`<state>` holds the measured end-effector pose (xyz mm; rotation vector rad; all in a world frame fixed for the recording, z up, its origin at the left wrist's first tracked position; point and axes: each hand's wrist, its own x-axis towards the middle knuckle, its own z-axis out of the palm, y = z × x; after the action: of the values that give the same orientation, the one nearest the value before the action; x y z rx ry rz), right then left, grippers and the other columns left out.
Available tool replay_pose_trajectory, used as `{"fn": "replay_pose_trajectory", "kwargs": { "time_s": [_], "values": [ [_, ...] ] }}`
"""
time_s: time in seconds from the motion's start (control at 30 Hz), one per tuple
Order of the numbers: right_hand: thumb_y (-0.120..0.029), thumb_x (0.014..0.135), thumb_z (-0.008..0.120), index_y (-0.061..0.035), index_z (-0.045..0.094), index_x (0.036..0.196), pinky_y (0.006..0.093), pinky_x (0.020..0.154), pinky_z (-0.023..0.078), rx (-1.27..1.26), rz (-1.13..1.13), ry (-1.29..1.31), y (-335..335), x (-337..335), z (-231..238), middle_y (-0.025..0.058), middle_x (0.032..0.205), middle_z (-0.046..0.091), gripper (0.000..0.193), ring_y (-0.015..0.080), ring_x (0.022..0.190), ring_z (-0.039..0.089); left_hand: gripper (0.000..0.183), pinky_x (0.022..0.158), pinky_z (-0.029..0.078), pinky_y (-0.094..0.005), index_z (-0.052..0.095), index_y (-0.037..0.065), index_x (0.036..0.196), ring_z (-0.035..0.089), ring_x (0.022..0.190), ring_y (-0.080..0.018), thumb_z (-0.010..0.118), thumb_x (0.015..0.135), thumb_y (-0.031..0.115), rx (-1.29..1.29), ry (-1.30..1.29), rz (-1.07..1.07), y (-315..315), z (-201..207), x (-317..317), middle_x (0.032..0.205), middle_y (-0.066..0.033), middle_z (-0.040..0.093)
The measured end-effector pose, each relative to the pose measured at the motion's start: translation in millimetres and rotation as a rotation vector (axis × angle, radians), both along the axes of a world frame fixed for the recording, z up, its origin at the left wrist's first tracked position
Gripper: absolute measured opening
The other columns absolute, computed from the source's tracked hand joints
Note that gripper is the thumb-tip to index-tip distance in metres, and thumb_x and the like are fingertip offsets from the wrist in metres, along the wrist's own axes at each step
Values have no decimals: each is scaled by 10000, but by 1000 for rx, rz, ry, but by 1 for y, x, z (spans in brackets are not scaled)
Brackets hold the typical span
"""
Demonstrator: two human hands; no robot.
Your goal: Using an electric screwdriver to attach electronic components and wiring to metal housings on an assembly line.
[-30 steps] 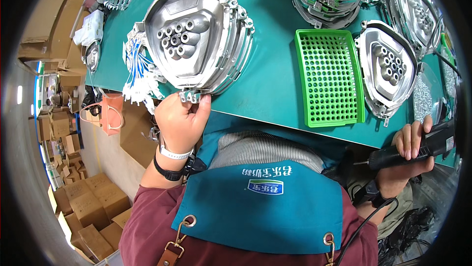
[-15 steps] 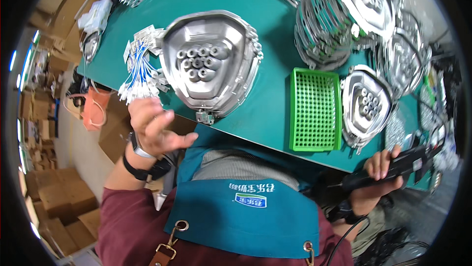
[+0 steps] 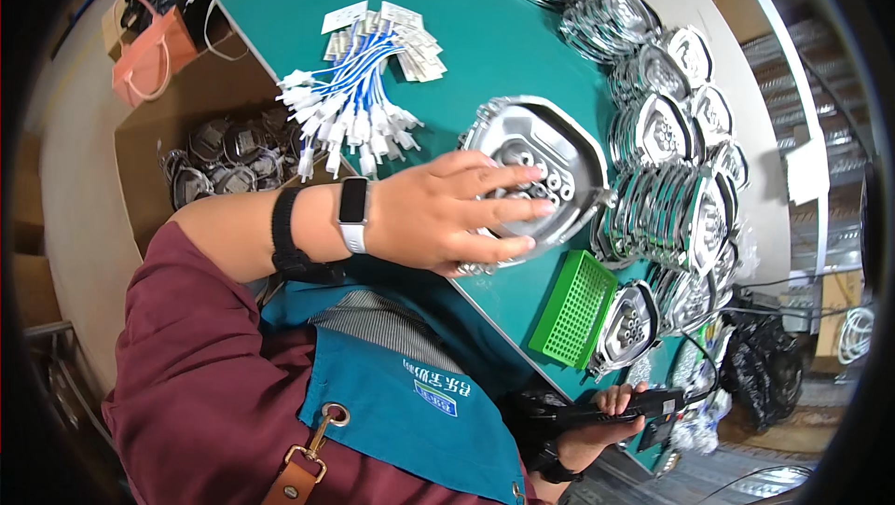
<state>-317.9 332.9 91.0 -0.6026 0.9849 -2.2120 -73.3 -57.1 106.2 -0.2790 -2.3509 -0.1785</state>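
My left hand (image 3: 457,211) lies over a silver metal lamp housing (image 3: 578,146) with raised round cups, near the table's front edge. Its fingers are spread across the cups and hide part of them; the thumb side is partly hidden. At the lower right, my right hand (image 3: 597,426) is wrapped around a black corded electric screwdriver (image 3: 643,404), held beyond the table edge. Left of the housing lies a fanned bunch of blue-and-white wires (image 3: 359,85) with white connectors and flat white pieces.
A green perforated basket (image 3: 573,309) sits right of the housing, beside another metal housing (image 3: 626,328). Stacked housings (image 3: 667,216) line the table's right side. A cardboard box (image 3: 149,146) holding more housings stands left of the table (image 3: 466,34), near an orange bag (image 3: 154,57).
The view has turned, shifting the scene. My left hand has gone from the air by the table edge onto the housing. My right hand keeps the screwdriver.
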Motion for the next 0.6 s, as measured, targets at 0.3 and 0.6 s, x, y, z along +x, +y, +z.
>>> {"fn": "replay_pose_trajectory", "kwargs": {
  "time_s": [0.3,0.6],
  "values": [
    [-190,797,696,-58,458,1094,186,472,408,-181,52,88,-27,16,64,-3,668,476,403,70,550,468,243,911,397,-368,600,136,1010,502,1197,-285,622,775,196,120,271,-60,23,-19,-15,1268,-77,551],
    [-123,724,715,-54,487,1074,204,520,449,-335,66,188,-89,39,113,-3,672,493,424,77,574,501,216,951,396,-353,591,93,957,481,1212,-282,619,760,176,194,377,-106,58,-36,-41,1235,-89,546]
  ]
}}
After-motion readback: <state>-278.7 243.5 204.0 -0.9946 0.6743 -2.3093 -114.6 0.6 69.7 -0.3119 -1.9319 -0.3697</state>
